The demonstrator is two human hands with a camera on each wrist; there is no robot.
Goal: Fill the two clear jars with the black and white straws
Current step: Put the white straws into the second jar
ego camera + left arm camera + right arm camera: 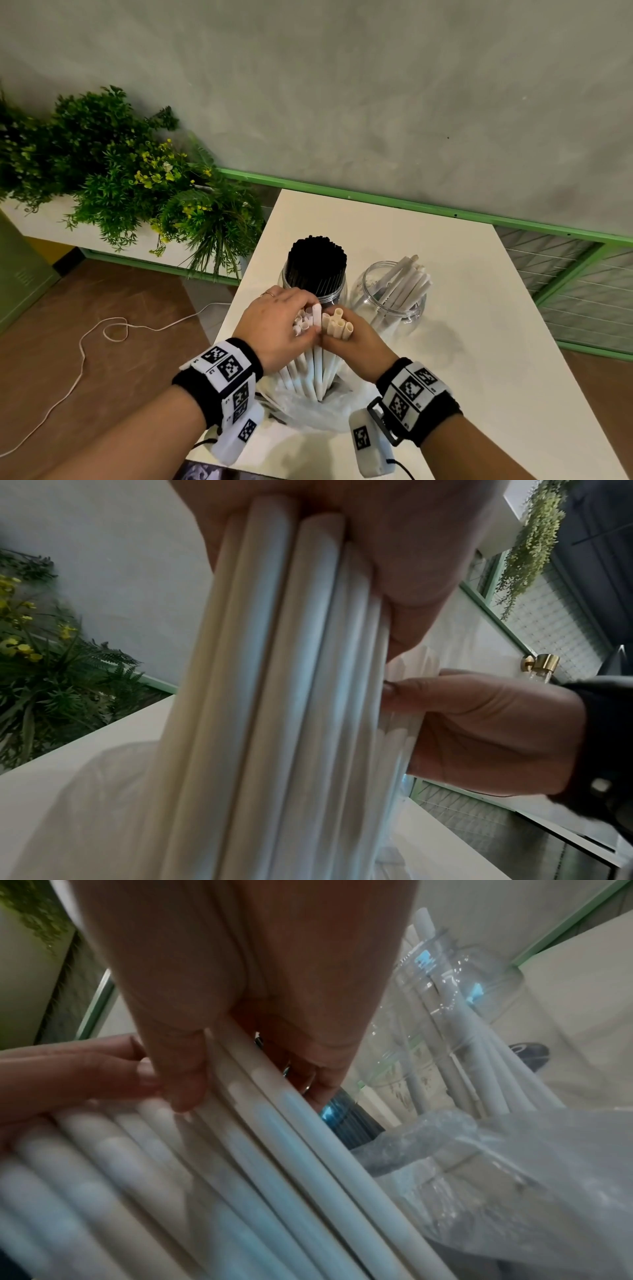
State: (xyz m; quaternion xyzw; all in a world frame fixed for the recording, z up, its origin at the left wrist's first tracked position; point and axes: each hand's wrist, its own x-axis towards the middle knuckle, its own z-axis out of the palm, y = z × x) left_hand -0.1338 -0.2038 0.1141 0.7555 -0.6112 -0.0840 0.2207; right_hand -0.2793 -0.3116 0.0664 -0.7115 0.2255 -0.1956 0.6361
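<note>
Two clear jars stand on the white table (479, 342). The left jar (337, 295) is packed with black straws (315, 262). The right jar (388, 301) holds several white straws (409, 284) leaning right. In front of them a bundle of white straws (317, 363) stands upright out of a clear plastic bag (315, 409). My left hand (282, 325) grips the left part of the bundle near its top. My right hand (356, 337) grips the right part, several straws (337, 325) showing above its fingers. The left wrist view shows the gripped straws (291, 669) and my right hand (479, 729); the right wrist view shows the straws (274, 1137) and the right jar (455, 1010).
A planter of green foliage (130, 178) stands left of the table. A green rail (411, 205) runs along the grey wall behind. A white cord (102, 335) lies on the brown floor at left. The crumpled bag (514, 1164) lies beside the straws.
</note>
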